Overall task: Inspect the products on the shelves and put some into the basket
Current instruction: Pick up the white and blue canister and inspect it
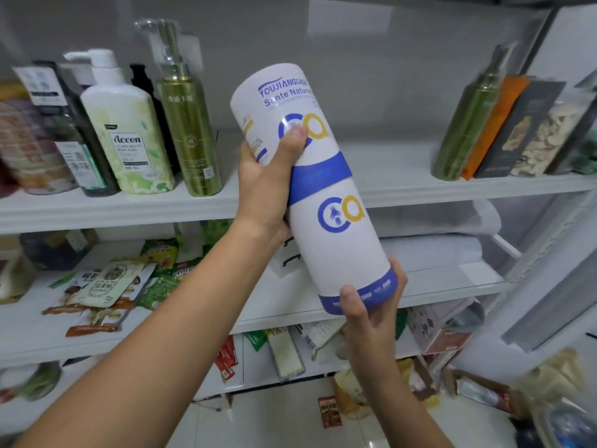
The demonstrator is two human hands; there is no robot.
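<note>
Your left hand [265, 185] reaches up, thumb pressed flat and fingers wrapped behind. Your right hand [371, 305] cups from below, fingers curled.

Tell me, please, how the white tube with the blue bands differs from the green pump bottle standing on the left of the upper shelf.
The white tube is tilted, gripped by the left hand and right hand; the green pump bottle stands on the upper shelf, untouched. The tube is matte white with blue bands and looks wider; the bottle is shiny metallic green. The bottle has a pump; the tube has none.
</note>
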